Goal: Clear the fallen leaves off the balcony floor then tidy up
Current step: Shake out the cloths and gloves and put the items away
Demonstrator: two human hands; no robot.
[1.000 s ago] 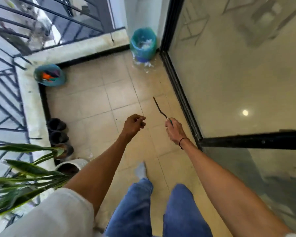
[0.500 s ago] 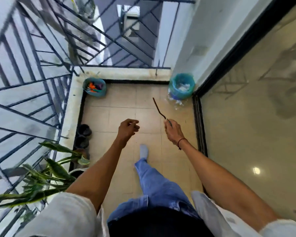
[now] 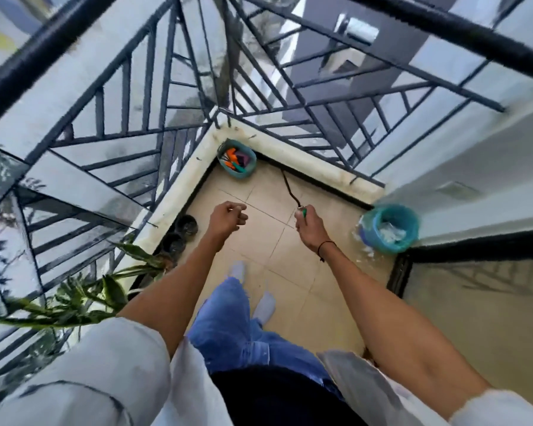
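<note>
Along the left edge of the balcony, the floor [image 3: 259, 229] is being hemmed in by a dark metal railing [image 3: 111, 124] set on a pale raised curb [image 3: 179, 192], with a leafy potted plant [image 3: 83, 299] and a row of dark pots [image 3: 179, 235] being kept tight against that curb. In the far corner a teal basket of coloured tools [image 3: 237, 159] is being held against the curb. No fallen leaves are being shown on the visible tiles, so the clearing is being judged largely done and the tidying as what is left, though the floor beneath the person's legs is being hidden. The left hand [image 3: 226, 219] is being held above the tiles with its fingers loosely curled and nothing in it. Just to its right, the right hand [image 3: 308, 222] is being clamped round the green handle of a thin dark tool [image 3: 290, 189], which is being pointed toward the basket; whether it is a weeder or a hook cannot be told. It is probably being taken back to that basket. Open tile is being left between the hands and the corner. Further right, a blue bin with pale litter [image 3: 390, 227] is being stood against the wall, beside the black-framed glass door [image 3: 474, 318] that is closing off that side.
</note>
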